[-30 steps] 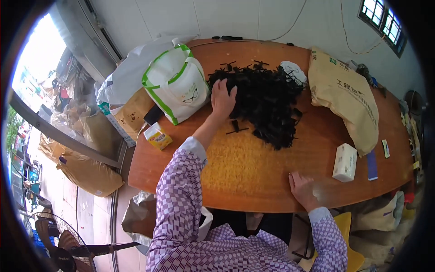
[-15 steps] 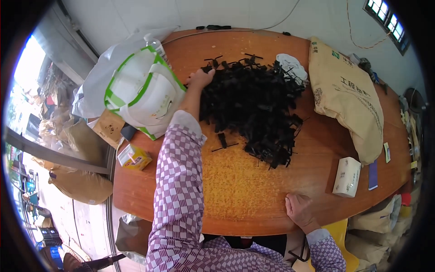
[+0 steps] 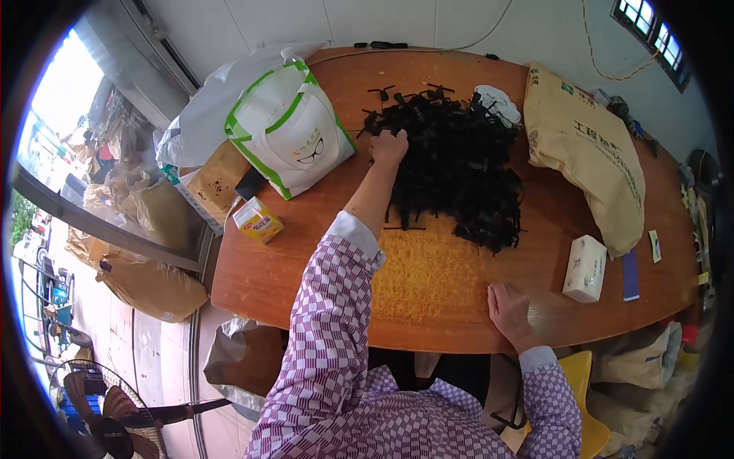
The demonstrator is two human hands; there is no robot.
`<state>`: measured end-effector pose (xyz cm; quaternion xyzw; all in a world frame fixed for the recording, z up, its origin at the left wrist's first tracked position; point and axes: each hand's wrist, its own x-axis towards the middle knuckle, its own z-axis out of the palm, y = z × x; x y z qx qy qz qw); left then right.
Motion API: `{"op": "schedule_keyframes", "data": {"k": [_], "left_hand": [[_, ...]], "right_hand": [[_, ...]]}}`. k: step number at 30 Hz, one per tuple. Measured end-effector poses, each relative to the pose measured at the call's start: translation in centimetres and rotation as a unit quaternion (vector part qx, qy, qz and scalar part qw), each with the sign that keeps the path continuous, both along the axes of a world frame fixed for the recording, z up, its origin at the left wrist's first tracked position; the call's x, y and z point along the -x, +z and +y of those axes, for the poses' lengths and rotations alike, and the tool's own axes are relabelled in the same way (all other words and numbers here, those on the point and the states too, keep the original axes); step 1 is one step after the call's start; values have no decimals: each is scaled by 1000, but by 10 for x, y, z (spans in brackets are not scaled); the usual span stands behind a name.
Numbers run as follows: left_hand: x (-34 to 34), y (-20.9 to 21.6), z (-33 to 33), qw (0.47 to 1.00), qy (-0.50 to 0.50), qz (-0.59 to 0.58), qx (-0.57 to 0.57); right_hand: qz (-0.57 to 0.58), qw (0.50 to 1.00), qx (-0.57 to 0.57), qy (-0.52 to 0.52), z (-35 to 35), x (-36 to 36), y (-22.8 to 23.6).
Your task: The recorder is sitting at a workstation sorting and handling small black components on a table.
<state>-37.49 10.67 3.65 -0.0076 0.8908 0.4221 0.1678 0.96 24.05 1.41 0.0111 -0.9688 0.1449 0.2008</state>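
A heap of small black plastic parts point(image 3: 459, 164) with thin rods sticking out lies across the far middle of the table. My left arm reaches out to the heap's left edge. There my left hand point(image 3: 388, 145) has its fingers bent down and closed among the outermost parts; what lies under the fingertips is hidden. My right hand point(image 3: 508, 312) rests on the tabletop near the front edge, loosely curled, with nothing seen in it and well apart from the heap.
Left of the heap stands a white bag with green trim point(image 3: 294, 141), with a small yellow carton point(image 3: 258, 220) in front. On the right are a large tan sack point(image 3: 589, 145), a white tissue pack point(image 3: 585, 268) and a purple strip point(image 3: 630, 277). A crumpled white cloth point(image 3: 497, 105) lies behind the heap.
The whole view has shifted, so the table sits higher and farther right. Along the heap's left edge, my left hand has come slightly nearer to me. My right hand stays on the table.
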Motion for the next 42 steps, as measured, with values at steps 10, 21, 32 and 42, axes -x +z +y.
{"op": "schedule_keyframes", "data": {"k": [10, 21, 32, 42], "left_hand": [[-51, 35, -34, 896, 49, -225, -379], [-86, 1, -102, 974, -43, 147, -168], [-216, -57, -89, 918, -129, 364, 87], [-234, -46, -83, 934, -76, 337, -88]], "right_hand": [[41, 998, -38, -12, 2, 2, -13], [71, 996, -48, -11, 7, -3, -7], [80, 995, -31, -41, 3, -13, -26], [74, 996, -35, -26, 5, -5, -26]]}}
